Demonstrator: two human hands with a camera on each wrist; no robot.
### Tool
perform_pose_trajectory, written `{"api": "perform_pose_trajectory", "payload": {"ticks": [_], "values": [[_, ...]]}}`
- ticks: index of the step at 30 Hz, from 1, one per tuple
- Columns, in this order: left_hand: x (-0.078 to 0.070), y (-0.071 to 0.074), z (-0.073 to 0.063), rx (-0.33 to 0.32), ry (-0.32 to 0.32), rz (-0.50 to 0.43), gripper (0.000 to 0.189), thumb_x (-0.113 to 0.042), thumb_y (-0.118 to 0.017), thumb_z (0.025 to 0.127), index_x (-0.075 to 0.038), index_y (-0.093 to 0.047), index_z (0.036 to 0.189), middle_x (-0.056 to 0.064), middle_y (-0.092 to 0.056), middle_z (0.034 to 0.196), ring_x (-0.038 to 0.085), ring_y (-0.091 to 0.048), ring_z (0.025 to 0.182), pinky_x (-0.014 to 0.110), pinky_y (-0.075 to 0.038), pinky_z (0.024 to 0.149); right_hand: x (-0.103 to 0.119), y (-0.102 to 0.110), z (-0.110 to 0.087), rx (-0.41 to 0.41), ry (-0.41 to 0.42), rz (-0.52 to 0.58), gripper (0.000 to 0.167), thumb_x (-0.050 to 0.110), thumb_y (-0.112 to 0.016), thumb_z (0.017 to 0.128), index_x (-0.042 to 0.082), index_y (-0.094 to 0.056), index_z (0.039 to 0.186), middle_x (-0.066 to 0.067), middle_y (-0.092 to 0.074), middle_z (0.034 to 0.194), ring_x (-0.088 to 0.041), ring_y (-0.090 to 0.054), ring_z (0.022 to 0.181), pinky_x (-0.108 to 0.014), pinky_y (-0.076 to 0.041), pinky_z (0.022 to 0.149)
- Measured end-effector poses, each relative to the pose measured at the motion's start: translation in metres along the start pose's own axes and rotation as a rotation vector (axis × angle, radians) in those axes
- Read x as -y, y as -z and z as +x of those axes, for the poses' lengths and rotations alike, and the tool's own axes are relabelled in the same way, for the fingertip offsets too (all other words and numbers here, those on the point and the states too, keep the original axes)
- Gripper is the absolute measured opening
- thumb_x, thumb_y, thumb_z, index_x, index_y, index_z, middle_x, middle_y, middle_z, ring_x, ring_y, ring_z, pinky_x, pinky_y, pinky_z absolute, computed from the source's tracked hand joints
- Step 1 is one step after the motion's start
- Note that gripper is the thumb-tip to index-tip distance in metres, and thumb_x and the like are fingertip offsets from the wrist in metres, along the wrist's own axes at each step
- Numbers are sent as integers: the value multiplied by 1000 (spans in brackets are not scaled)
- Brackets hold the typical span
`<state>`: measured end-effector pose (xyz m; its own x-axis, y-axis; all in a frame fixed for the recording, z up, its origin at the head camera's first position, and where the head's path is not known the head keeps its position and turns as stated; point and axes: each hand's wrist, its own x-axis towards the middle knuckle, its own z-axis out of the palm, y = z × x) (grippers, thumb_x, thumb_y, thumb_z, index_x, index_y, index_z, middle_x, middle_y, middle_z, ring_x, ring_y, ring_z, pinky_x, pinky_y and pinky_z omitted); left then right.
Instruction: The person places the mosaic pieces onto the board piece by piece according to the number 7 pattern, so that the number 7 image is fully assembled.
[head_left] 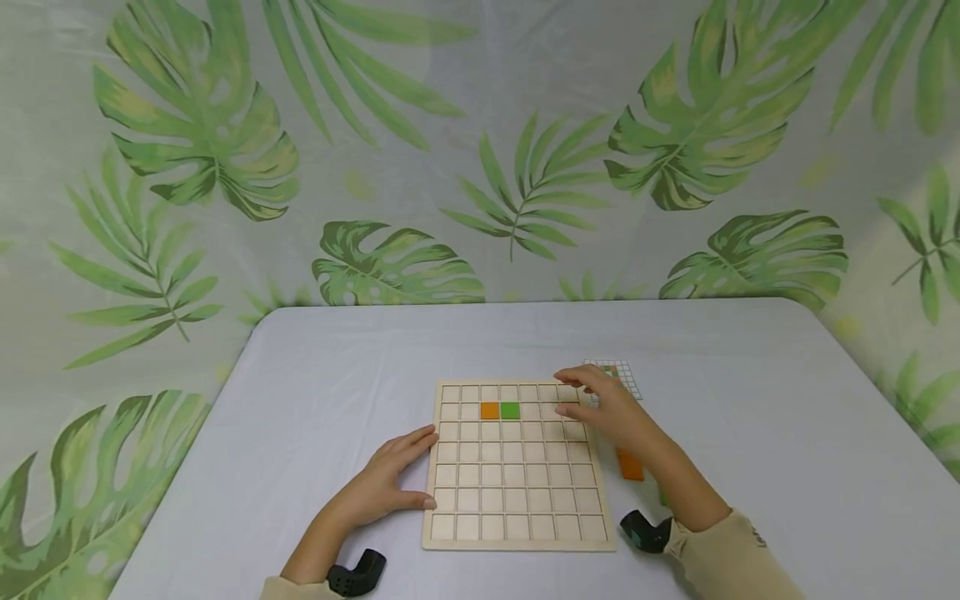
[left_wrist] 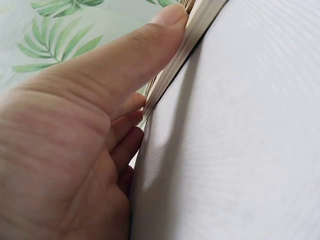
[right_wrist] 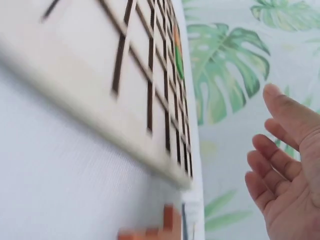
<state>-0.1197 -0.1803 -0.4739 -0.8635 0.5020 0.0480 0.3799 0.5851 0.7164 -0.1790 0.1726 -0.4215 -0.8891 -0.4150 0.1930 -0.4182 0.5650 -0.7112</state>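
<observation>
A square wooden grid board (head_left: 519, 548) lies on the white table. An orange tile (head_left: 490, 411) and a green tile (head_left: 510, 411) sit side by side in its second row from the back. My left hand (head_left: 386, 479) rests against the board's left edge, thumb and fingertips touching the rim, as the left wrist view also shows. Above the board's back right corner hovers my right hand (head_left: 611, 408), fingers loosely bent and thumb apart, with nothing between them. In the right wrist view that hand (right_wrist: 285, 160) hangs beside the board with its fingers spread.
Loose orange tiles (head_left: 630, 465) lie right of the board, partly hidden under the right forearm. Behind the right hand is a small printed grid card (head_left: 632, 382) with coloured squares. Black wrist devices (head_left: 358, 573) are worn on both wrists. A leaf-print cloth hangs behind the table.
</observation>
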Motion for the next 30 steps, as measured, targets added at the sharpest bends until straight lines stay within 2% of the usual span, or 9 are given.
{"api": "perform_pose_trajectory", "payload": {"ticks": [5, 9, 13, 18, 22, 30], "values": [[-1, 1, 1, 5, 2, 10, 89, -49, -71, 67, -11, -35, 139, -1, -26, 145, 31, -22, 129, 55, -17, 99, -17, 13, -23, -41, -61, -44, 48, 24, -67, 81, 6, -52, 123, -12, -51, 119, -31, -47, 106, -47, -40, 86], [-1, 1, 0, 7, 6, 12, 90, -49, -71, 66, -11, -35, 139, -1, -26, 145, 31, -22, 129, 55, -17, 99, -35, 14, -36, -50, -88, -60, 45, 19, -68, 80, 2, -54, 119, -12, -53, 112, -31, -50, 99, -46, -41, 83], [-1, 0, 0, 7, 3, 12, 89, -49, -71, 67, -11, -35, 139, -1, -26, 145, 30, -22, 129, 54, -18, 100, -48, 13, -44, -42, -160, -57, 41, 18, -69, 79, 2, -57, 115, -11, -54, 111, -28, -51, 100, -45, -41, 85], [-1, 0, 0, 4, 1, 8, 89, -49, -71, 67, -12, -35, 139, -1, -25, 145, 30, -21, 129, 53, -18, 100, -56, 11, -48, -32, -191, -81, 33, 17, -68, 80, 5, -59, 110, -9, -54, 112, -29, -50, 106, -45, -40, 89], [0, 0, 0, 1, 4, 7, 89, -50, -70, 67, -11, -35, 139, -1, -26, 145, 30, -22, 129, 55, -18, 99, -59, 10, -48, -50, -175, -104, 26, 16, -67, 81, 5, -60, 104, -10, -55, 109, -29, -51, 102, -45, -41, 87], [0, 0, 0, 5, 6, 10, 89, -49, -70, 67, -11, -35, 139, -1, -25, 146, 31, -21, 129, 55, -18, 99, -57, 10, -44, -73, -213, -152, 26, 21, -68, 80, 3, -62, 99, -13, -53, 108, -28, -51, 96, -44, -43, 83]]}}
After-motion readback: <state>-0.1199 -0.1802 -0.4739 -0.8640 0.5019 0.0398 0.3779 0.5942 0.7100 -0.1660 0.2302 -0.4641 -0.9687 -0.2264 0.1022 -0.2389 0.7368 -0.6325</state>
